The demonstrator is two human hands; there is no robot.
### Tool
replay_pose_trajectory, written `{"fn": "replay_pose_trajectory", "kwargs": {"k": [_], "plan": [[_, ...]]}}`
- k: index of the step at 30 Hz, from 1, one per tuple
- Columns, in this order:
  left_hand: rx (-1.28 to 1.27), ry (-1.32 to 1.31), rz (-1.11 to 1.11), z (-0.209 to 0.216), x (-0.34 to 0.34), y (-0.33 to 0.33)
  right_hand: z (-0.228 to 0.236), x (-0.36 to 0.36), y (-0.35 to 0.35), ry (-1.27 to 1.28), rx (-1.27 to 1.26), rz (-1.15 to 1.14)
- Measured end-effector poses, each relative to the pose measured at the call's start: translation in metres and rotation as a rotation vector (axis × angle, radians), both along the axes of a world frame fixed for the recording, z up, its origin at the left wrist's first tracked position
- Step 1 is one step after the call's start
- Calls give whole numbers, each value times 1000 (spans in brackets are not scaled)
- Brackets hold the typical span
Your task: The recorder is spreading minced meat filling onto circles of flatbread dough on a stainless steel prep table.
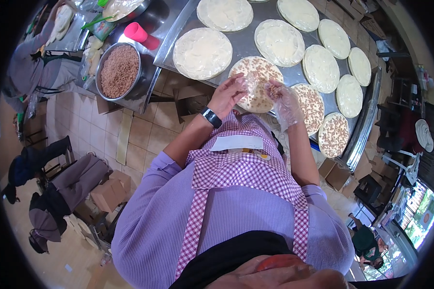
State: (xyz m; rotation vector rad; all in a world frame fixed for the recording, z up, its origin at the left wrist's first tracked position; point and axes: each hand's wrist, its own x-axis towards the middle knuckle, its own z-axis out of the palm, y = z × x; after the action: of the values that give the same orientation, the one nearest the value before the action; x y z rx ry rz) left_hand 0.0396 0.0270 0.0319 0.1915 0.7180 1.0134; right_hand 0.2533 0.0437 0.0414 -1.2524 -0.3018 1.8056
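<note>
A round cream-covered disc (251, 66) lies at the table's near edge, dotted with brown crumbs. My right hand (288, 107), in a clear plastic glove, is closed round a clump of brown crumbs (275, 90) above the disc's right side. At its left side, my left hand (225, 97) has its fingers bent inward, closed on what looks like crinkled clear plastic film (249, 83); a watch is on that wrist. Two more crumb-dotted discs, one beside my right hand (309, 107) and one nearer the corner (333, 135), lie to the right.
Several plain cream-covered discs (202, 54) fill the metal table (243, 41). A metal bowl of brown crumbs (118, 72) stands at left, near a pink cup (135, 32). Cardboard boxes (112, 192) sit on the floor. Other people (65, 192) are at the left and lower right.
</note>
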Motion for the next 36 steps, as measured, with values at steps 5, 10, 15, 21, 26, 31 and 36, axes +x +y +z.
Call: {"fn": "replay_pose_trajectory", "kwargs": {"k": [5,10,15,21,26,31,36], "plan": [[-65,-14,16,1,-12,-8,-25,27,22,-1104,307,490],[-78,-3,58,3,-19,-15,-22,23,31,-1451,416,656],[-73,-5,75,1,-23,-19,-32,35,25,-785,275,275],[-87,-26,91,4,-22,-22,-49,67,38,-887,210,320],[-100,-7,89,6,-22,-23,-52,64,50,-1045,269,396],[-92,-10,98,3,-22,-26,-47,57,72,-1207,403,567],[-90,-12,102,-1,-26,-32,-38,38,89,-1513,534,695]]}}
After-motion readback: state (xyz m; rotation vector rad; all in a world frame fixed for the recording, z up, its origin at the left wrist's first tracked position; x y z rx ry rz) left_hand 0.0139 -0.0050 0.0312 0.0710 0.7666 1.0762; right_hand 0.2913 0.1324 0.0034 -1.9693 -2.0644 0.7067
